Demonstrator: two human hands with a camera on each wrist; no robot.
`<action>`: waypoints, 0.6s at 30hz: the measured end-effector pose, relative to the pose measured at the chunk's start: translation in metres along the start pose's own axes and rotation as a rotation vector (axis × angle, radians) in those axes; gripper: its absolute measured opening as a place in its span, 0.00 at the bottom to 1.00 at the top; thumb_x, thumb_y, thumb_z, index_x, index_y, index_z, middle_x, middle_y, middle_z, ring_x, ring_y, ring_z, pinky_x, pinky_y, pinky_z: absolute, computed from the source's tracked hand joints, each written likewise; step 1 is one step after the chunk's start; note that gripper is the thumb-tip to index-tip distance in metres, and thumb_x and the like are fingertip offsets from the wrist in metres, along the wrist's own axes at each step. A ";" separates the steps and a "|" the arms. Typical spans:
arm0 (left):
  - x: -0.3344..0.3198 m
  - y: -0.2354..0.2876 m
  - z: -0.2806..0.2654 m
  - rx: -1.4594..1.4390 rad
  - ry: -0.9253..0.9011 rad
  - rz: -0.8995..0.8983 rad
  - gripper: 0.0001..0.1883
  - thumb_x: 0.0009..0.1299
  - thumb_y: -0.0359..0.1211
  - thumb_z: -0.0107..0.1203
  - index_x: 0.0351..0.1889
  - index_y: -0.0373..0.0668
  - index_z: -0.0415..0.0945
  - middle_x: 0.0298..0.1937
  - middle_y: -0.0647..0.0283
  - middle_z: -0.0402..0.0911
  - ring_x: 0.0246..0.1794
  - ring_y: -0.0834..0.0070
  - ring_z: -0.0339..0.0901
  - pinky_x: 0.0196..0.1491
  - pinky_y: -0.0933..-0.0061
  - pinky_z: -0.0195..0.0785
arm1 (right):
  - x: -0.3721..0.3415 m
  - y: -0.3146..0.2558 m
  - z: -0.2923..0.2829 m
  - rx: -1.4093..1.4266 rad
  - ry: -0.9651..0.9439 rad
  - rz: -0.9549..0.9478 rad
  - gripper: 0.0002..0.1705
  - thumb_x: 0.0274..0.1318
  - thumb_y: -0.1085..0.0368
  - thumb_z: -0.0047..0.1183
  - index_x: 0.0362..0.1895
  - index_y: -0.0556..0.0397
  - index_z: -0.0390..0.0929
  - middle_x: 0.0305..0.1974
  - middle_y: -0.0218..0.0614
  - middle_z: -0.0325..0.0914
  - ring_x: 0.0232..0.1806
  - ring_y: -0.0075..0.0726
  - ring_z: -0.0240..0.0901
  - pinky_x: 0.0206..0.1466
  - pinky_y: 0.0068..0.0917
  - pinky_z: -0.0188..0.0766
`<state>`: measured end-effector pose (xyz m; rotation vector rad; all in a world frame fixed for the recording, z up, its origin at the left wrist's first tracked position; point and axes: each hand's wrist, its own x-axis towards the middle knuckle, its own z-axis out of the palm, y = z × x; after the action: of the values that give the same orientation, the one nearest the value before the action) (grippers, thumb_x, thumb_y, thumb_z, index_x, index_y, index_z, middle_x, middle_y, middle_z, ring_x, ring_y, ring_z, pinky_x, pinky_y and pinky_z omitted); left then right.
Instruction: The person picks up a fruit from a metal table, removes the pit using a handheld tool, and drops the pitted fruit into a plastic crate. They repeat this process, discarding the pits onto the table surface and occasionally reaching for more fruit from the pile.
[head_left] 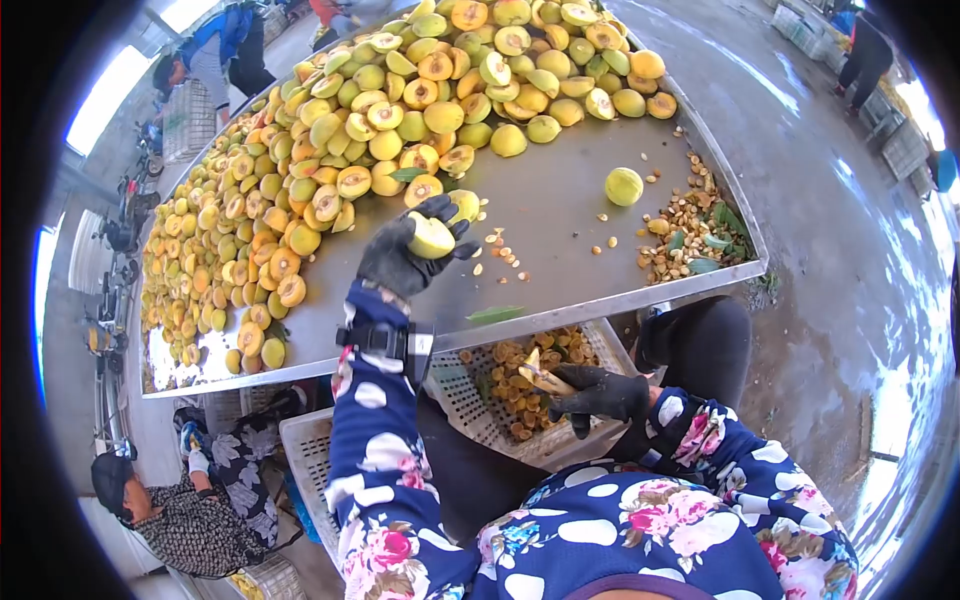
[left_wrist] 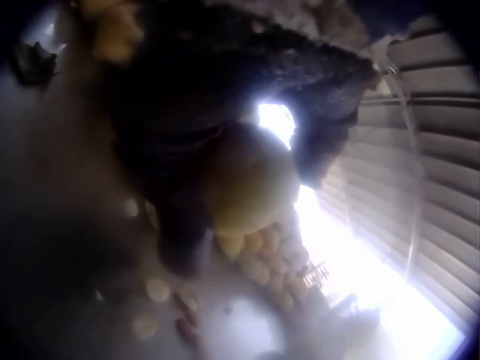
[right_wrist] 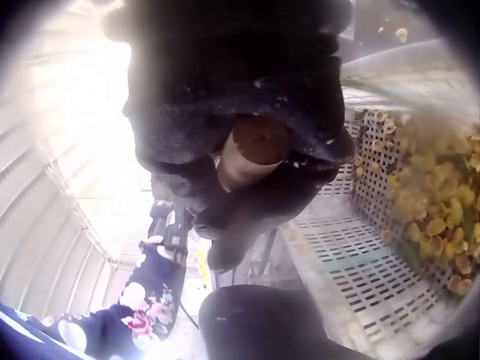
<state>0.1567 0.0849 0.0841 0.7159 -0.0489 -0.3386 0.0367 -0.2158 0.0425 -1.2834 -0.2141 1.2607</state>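
Observation:
The left hand (head_left: 405, 255), in a dark glove, holds a yellow-green fruit (head_left: 431, 236) above the metal table (head_left: 560, 220); a second fruit (head_left: 464, 206) lies at its fingertips. In the left wrist view the blurred fruit (left_wrist: 251, 180) sits between dark gloved fingers. My right hand (head_left: 606, 396), also gloved, grips a wooden-handled tool (head_left: 543, 376) over the crate. In the right wrist view the round handle end (right_wrist: 260, 141) shows among the curled fingers.
Halved fruit (head_left: 385, 115) is heaped along the table's far and left sides. Pits and leaves (head_left: 690, 235) lie at the right corner, near a single fruit (head_left: 623, 187). A white crate (head_left: 470, 400) below holds fruit pieces. A person (head_left: 190, 510) sits at lower left.

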 end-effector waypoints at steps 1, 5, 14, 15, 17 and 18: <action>-0.015 0.001 0.008 0.010 -0.038 0.026 0.41 0.51 0.41 0.60 0.60 0.33 0.54 0.58 0.50 0.63 0.55 0.51 0.65 0.55 0.40 0.58 | 0.001 0.003 0.001 0.066 -0.036 0.000 0.28 0.54 0.59 0.51 0.55 0.57 0.58 0.31 0.33 0.72 0.20 0.23 0.68 0.25 0.20 0.68; -0.071 -0.006 0.052 0.081 -0.039 0.119 0.46 0.50 0.42 0.61 0.65 0.38 0.48 0.65 0.48 0.50 0.64 0.49 0.51 0.55 0.38 0.56 | -0.005 -0.003 0.007 0.217 -0.169 -0.098 0.27 0.52 0.60 0.53 0.55 0.53 0.60 0.31 0.33 0.74 0.19 0.22 0.68 0.24 0.19 0.68; -0.132 -0.071 0.049 0.006 0.036 0.050 0.16 0.60 0.27 0.55 0.47 0.34 0.71 0.49 0.53 0.73 0.48 0.58 0.72 0.48 0.49 0.69 | -0.022 -0.011 0.026 0.178 -0.044 -0.084 0.22 0.51 0.62 0.52 0.50 0.53 0.65 0.27 0.31 0.72 0.18 0.18 0.63 0.21 0.15 0.59; -0.137 -0.084 0.062 0.280 0.119 0.071 0.14 0.60 0.25 0.54 0.45 0.34 0.72 0.47 0.54 0.74 0.46 0.62 0.73 0.49 0.54 0.70 | -0.022 -0.008 0.026 0.247 -0.074 -0.082 0.20 0.51 0.62 0.52 0.48 0.53 0.67 0.26 0.31 0.72 0.18 0.17 0.63 0.20 0.15 0.59; -0.139 -0.110 0.077 0.632 0.217 0.094 0.12 0.60 0.24 0.54 0.43 0.35 0.74 0.45 0.57 0.76 0.44 0.70 0.74 0.48 0.64 0.70 | -0.021 0.001 0.029 0.342 -0.056 -0.050 0.15 0.52 0.61 0.52 0.42 0.53 0.68 0.23 0.28 0.69 0.15 0.15 0.60 0.16 0.13 0.55; -0.137 -0.125 0.073 0.713 0.236 0.100 0.11 0.61 0.24 0.54 0.42 0.35 0.74 0.45 0.58 0.77 0.43 0.73 0.73 0.48 0.69 0.69 | -0.024 0.004 0.031 0.335 -0.061 -0.053 0.15 0.52 0.61 0.52 0.42 0.53 0.68 0.23 0.28 0.69 0.15 0.15 0.60 0.16 0.13 0.55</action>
<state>-0.0205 -0.0051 0.0678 1.4498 0.0208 -0.1305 0.0031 -0.2178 0.0626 -0.9476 -0.0752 1.2315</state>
